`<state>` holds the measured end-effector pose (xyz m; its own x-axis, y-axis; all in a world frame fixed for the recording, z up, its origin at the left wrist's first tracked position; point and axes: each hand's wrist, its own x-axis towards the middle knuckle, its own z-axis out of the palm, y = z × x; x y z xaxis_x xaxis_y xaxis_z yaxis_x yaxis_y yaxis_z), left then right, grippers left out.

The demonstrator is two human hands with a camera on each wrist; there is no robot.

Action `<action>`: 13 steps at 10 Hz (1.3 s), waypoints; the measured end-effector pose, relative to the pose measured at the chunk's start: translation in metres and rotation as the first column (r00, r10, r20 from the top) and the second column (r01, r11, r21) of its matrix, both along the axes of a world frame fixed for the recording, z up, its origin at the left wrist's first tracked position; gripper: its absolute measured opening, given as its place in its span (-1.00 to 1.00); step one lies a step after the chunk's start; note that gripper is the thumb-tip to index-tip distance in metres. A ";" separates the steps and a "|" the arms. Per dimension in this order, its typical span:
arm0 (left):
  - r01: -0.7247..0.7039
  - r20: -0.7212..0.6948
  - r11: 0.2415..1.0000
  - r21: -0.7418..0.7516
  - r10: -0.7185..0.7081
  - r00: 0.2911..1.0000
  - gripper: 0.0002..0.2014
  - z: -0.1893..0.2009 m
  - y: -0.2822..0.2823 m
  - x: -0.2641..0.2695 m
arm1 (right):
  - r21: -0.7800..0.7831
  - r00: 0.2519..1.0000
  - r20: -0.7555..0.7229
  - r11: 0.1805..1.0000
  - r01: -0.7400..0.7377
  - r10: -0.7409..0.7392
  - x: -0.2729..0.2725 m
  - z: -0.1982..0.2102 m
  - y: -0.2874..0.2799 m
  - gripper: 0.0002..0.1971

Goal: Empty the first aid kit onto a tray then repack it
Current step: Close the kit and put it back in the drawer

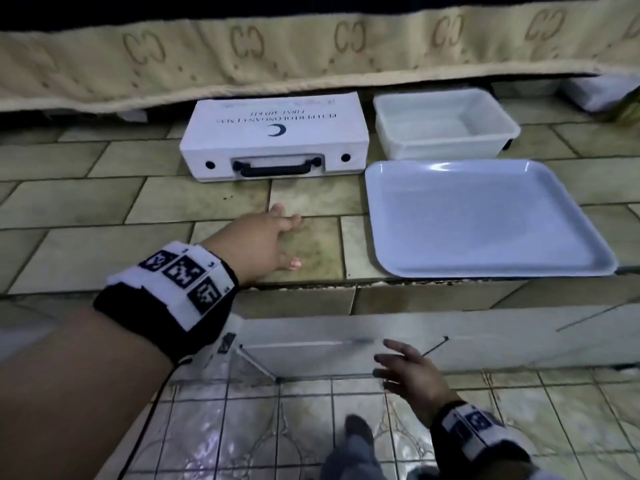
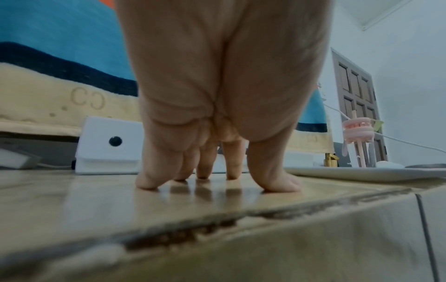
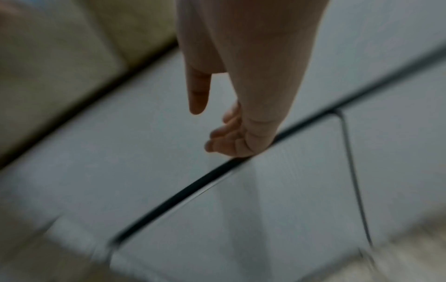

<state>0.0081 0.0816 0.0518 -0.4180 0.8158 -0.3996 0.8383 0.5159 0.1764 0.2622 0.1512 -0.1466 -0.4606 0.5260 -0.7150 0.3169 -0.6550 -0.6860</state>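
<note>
Nearest, the right hand [image 1: 410, 370] hangs low by a pale grey panel [image 1: 311, 355] below the raised tiled ledge [image 1: 104, 244], fingers loosely spread and holding nothing. Further forward, the left hand [image 1: 266, 242] rests on that ledge with its fingertips [image 2: 202, 174] and thumb pressed straight down on the tile, also holding nothing. Beyond it the closed white first aid kit [image 1: 273, 138] lies flat, its black handle [image 1: 277, 166] facing the person. Just right of the kit sits a flat white tray [image 1: 485, 216], with a clear plastic tub [image 1: 446, 123] behind it.

Risks, as a judgement: the tray's near corner sits close to the ledge's worn front edge, so a nudge could tip it off. The kit's far side lies right under an overhanging beige blanket [image 1: 311, 53], which may block the lid from swinging open, so pulling it forward first seems wise.

Open tile lies between the left hand and the kit, and to the kit's left.
</note>
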 end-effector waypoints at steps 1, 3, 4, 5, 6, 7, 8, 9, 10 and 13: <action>-0.009 -0.024 1.000 -0.016 0.009 1.000 -0.21 0.003 0.001 0.000 | -0.329 0.898 -0.050 0.856 0.398 -0.437 -0.013 -0.037 0.017 -0.89; -0.006 -0.070 1.000 -0.025 0.004 0.998 -0.22 0.001 0.000 -0.002 | -0.353 0.861 -0.053 0.816 0.457 -0.506 -0.039 -0.055 0.029 -0.75; -0.019 -0.066 1.000 -0.016 0.018 0.998 -0.22 0.000 0.000 -0.002 | -0.324 0.859 -0.027 0.817 0.476 -0.511 -0.031 -0.068 0.027 -0.28; -0.017 -0.070 1.000 -0.010 0.016 0.997 -0.22 0.000 0.000 -0.002 | -0.253 0.876 0.015 0.846 0.470 -0.482 -0.017 -0.075 0.015 -0.31; -0.024 -0.064 1.000 0.002 0.024 0.998 -0.22 -0.001 0.000 -0.002 | -0.015 0.993 0.063 0.994 0.105 -0.104 0.010 -0.057 -0.017 -0.83; -0.024 -0.060 1.000 0.008 0.024 0.998 -0.23 -0.004 -0.002 -0.002 | 0.308 0.758 0.579 0.781 -0.544 0.300 0.040 -0.060 -0.045 -0.67; -0.015 -0.053 1.000 0.009 0.016 0.998 -0.24 -0.006 -0.002 0.001 | 0.243 0.704 0.623 0.770 -0.589 0.342 0.066 -0.065 -0.050 -0.76; -0.009 -0.056 0.999 0.033 0.011 0.998 -0.26 -0.008 -0.003 0.004 | 0.090 0.591 0.567 0.670 -0.737 0.574 0.082 -0.050 -0.050 -0.79; -0.009 -0.037 0.998 0.058 0.011 0.999 -0.25 -0.009 -0.008 0.008 | 0.100 0.210 0.517 0.185 -0.978 0.830 0.086 -0.011 -0.052 -0.80; -0.515 0.199 0.765 0.386 0.476 0.857 -0.50 0.010 -0.034 -0.044 | 0.364 0.194 0.130 0.136 -0.921 0.972 0.033 0.221 0.001 -0.76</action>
<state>-0.0357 0.0477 0.0619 -0.7907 0.5985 -0.1286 0.4577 0.7175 0.5251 0.2952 0.1522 0.0746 -0.8146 -0.2401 -0.5279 0.4346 0.3501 -0.8298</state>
